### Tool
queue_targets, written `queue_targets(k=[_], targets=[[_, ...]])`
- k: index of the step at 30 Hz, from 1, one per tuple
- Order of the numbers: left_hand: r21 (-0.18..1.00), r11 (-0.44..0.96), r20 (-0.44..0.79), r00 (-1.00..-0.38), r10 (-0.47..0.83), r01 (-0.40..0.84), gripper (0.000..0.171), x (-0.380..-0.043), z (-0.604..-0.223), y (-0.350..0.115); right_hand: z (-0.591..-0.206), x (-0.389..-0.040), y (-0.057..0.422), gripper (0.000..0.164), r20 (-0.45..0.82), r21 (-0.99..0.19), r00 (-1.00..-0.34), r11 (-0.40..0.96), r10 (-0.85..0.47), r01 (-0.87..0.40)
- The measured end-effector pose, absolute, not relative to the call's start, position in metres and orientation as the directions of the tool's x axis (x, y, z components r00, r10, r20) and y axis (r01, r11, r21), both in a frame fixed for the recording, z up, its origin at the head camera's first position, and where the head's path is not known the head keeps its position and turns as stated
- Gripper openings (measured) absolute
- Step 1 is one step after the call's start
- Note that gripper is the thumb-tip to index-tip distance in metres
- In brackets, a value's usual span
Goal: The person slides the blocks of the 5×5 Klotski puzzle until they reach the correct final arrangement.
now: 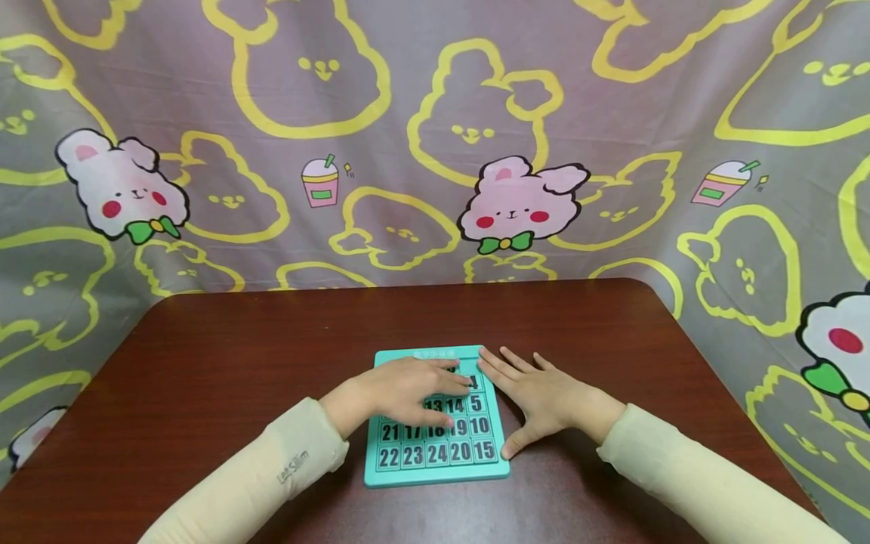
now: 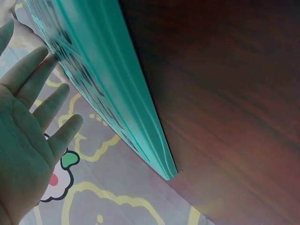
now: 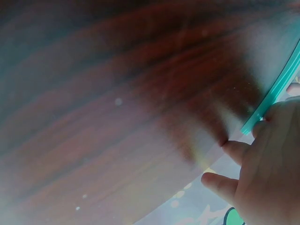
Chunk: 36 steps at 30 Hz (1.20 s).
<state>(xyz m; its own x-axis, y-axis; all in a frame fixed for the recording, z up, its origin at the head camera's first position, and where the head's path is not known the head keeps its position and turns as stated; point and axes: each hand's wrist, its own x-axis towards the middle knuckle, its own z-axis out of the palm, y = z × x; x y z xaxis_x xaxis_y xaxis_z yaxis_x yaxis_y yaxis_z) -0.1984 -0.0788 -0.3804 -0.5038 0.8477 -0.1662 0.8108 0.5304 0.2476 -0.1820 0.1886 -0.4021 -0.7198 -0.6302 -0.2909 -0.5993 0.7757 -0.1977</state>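
Note:
A turquoise sliding number puzzle point(image 1: 435, 479) lies flat on the table, its square tiles printed with black numbers. My left hand point(image 1: 408, 389) is over its upper left part, fingers extended across the tiles and hiding several of them. In the left wrist view the left hand point(image 2: 28, 117) shows straight, spread fingers over the number face. A bare gap shows at the board's top right corner, above the 4 tile. My right hand point(image 1: 544, 397) lies spread at the right edge, fingertips and thumb against the frame. The right wrist view shows that hand point(image 3: 267, 168) beside the turquoise edge point(image 3: 272, 96).
The dark reddish-brown wooden table point(image 1: 238, 363) has rounded far corners. Behind it and along both sides hangs a grey curtain point(image 1: 401, 166) with yellow outlines, rabbits and cups. Light sleeves point(image 1: 693, 461) cover both forearms.

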Motion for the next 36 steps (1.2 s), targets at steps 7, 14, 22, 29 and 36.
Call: queue_targets(k=[7, 14, 22, 29, 36], targets=[[0.235, 0.559, -0.194, -0.525, 0.829, 0.795, 0.057, -0.202, -0.379, -0.078, -0.402, -0.181, 0.188, 0.134, -0.3, -0.192, -0.724, 0.783, -0.621, -0.592], [0.263, 0.579, -0.223, -0.535, 0.815, 0.772, 0.058, -0.207, -0.378, -0.078, -0.402, -0.182, 0.188, 0.136, -0.307, -0.184, -0.728, 0.789, -0.613, -0.586], [0.263, 0.6, -0.236, -0.552, 0.799, 0.756, 0.058, -0.213, -0.376, -0.076, -0.401, -0.181, 0.188, 0.136, -0.299, -0.191, -0.727, 0.785, -0.618, -0.589], [0.256, 0.611, -0.231, -0.566, 0.791, 0.749, 0.058, -0.218, -0.377, -0.075, -0.4, -0.18, 0.189, 0.135, -0.291, -0.206, -0.721, 0.777, -0.629, -0.595], [0.256, 0.608, -0.23, -0.563, 0.794, 0.752, 0.058, -0.216, -0.375, -0.074, -0.399, -0.18, 0.189, 0.135, -0.294, -0.209, -0.722, 0.779, -0.627, -0.591]])
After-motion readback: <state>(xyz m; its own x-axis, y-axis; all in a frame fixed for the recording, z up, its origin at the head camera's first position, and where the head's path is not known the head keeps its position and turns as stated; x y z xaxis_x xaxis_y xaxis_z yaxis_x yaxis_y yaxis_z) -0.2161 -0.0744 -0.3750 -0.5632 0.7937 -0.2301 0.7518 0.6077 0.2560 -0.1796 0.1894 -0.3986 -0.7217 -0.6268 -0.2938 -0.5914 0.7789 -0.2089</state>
